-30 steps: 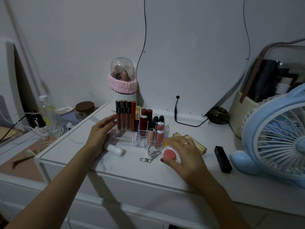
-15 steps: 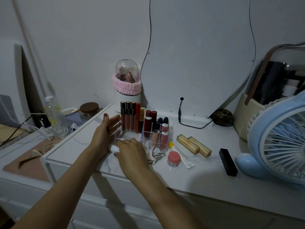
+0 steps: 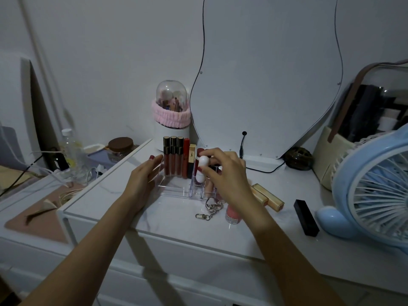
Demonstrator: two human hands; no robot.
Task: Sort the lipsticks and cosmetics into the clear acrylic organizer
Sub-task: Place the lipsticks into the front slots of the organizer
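The clear acrylic organizer [image 3: 174,191] stands on the white dresser top, holding several brown lip glosses [image 3: 173,155], a red tube and a gold-capped lipstick [image 3: 191,159] along its back row. My right hand [image 3: 225,175] pinches a small white capsule-shaped tube [image 3: 202,167], held upright above the organizer's middle slots. My left hand [image 3: 143,180] rests with straight fingers against the organizer's left side. Right of the organizer lie two gold lipsticks [image 3: 268,197], a pink round pot [image 3: 233,214], a black lipstick [image 3: 305,217] and a keychain [image 3: 209,210].
A wavy mirror [image 3: 265,74] leans on the wall behind. A domed brush holder with a pink band [image 3: 172,113] stands back left, a blue fan [image 3: 371,186] and a beige bag [image 3: 331,160] at the right. A lower desk with a bottle [image 3: 69,149] and cables lies left.
My right hand left the pink pot, reached across to the white tube lying by the organizer's left front, picked it up and lifted it over the organizer. My left hand stayed at the organizer's side.
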